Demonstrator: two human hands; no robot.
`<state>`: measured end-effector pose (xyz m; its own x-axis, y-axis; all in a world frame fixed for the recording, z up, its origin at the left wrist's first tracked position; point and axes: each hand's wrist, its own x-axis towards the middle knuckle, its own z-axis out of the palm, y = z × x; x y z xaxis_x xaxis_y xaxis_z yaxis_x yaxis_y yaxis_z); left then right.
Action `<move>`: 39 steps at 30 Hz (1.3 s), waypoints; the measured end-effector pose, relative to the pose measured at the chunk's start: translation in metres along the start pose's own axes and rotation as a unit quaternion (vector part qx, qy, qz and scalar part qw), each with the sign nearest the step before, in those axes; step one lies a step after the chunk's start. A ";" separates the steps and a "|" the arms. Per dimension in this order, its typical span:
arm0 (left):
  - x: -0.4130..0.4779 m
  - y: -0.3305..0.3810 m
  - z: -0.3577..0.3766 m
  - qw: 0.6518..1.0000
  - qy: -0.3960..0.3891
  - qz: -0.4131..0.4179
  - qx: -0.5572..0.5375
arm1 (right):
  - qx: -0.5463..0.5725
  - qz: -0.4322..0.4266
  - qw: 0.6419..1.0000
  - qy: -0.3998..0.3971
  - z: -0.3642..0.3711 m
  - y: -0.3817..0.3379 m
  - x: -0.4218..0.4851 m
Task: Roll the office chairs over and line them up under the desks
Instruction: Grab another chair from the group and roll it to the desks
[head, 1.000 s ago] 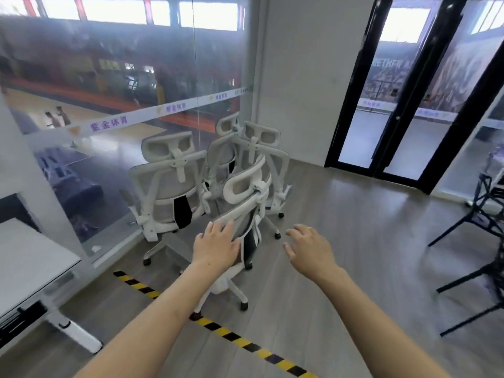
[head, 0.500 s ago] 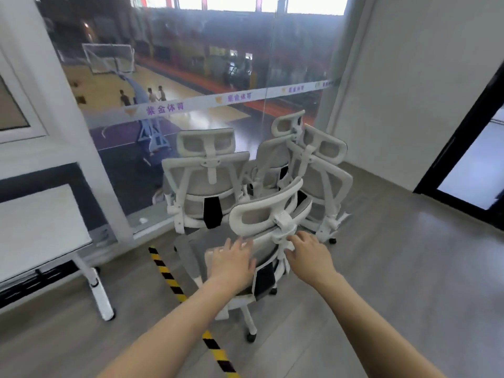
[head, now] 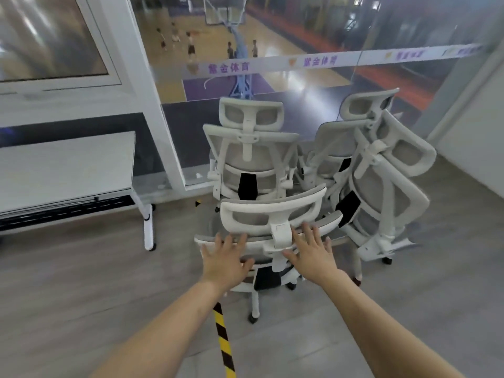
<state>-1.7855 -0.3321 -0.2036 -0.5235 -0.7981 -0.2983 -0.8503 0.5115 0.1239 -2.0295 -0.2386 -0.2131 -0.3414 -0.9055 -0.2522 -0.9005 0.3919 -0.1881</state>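
Note:
Several white mesh office chairs stand bunched together by the glass wall. The nearest chair [head: 272,216] has its back to me, headrest on top. My left hand [head: 225,259] lies with spread fingers on the top edge of its backrest, left of the headrest post. My right hand [head: 311,252] lies flat with straight fingers on the same edge, right of the post. Behind it stands a second chair [head: 251,156], and to the right two more chairs [head: 381,170] lean against each other. A white desk [head: 62,167] stands at the left.
A glass wall [head: 272,77] with a white banner strip runs behind the chairs. Yellow-black tape [head: 223,339] crosses the grey wood floor under the nearest chair. The desk's white leg [head: 149,227] stands on castors left of the chairs. A white wall [head: 471,148] closes the right.
The view has swung left and closer to the chairs. Both hands have settled flat on the nearest chair's backrest top, which now faces me squarely.

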 end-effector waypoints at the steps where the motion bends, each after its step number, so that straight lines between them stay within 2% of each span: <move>1: -0.002 0.000 0.003 1.000 0.002 -0.005 0.001 | 0.002 -0.003 1.000 0.007 0.004 0.002 -0.001; 4: -0.015 0.000 0.015 1.000 0.021 -0.017 0.006 | 0.000 -0.011 1.000 0.025 0.013 0.001 -0.012; 11: -0.065 -0.028 0.022 0.999 0.022 -0.038 0.004 | 0.015 -0.031 0.999 0.004 0.029 -0.040 -0.054; 17: -0.157 -0.064 0.047 0.997 0.021 -0.075 -0.026 | 0.005 -0.062 0.998 0.001 0.063 -0.090 -0.125; 23: -0.278 -0.097 0.094 0.989 0.053 -0.126 -0.056 | -0.024 -0.110 0.994 -0.014 0.095 -0.143 -0.206; 33: -0.470 -0.191 0.131 0.955 0.012 -0.272 -0.115 | -0.048 -0.212 0.973 -0.076 0.151 -0.298 -0.326; 39: -0.556 -0.270 0.147 0.921 0.014 -0.346 -0.181 | -0.118 -0.317 0.934 -0.117 0.158 -0.405 -0.359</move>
<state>-1.2568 0.0207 -0.2106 0.1536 -0.9033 -0.4007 -0.9404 -0.2581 0.2214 -1.4996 -0.0463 -0.1964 0.3231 -0.8721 -0.3674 -0.9456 -0.2816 -0.1633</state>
